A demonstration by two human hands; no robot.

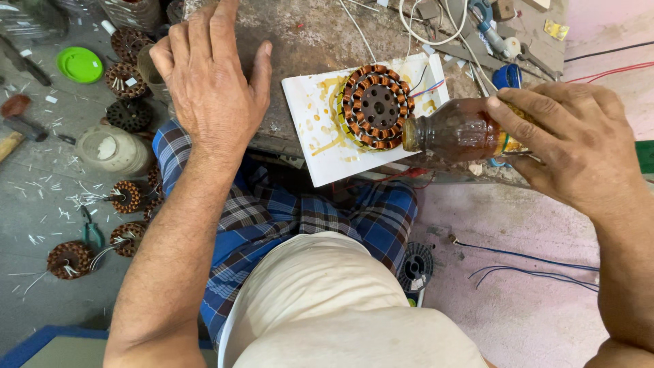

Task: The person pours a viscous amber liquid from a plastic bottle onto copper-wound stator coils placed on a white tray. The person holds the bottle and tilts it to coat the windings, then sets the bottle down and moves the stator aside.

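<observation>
My right hand point(579, 140) grips the amber bottle point(456, 129) tipped at the wound stator point(377, 107); varnish seemingly partly poured; left hand point(214, 75) spread empty beside it.

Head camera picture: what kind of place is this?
Probably a small motor repair workshop. A copper-wound stator lies on a stained white tile, more wound coils sit on the floor, and the right hand tips a brown bottle.

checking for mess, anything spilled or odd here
Yes: yellowish liquid is smeared and dripped across the white tile under the wound stator. The right hand tips an amber bottle at it.
</observation>
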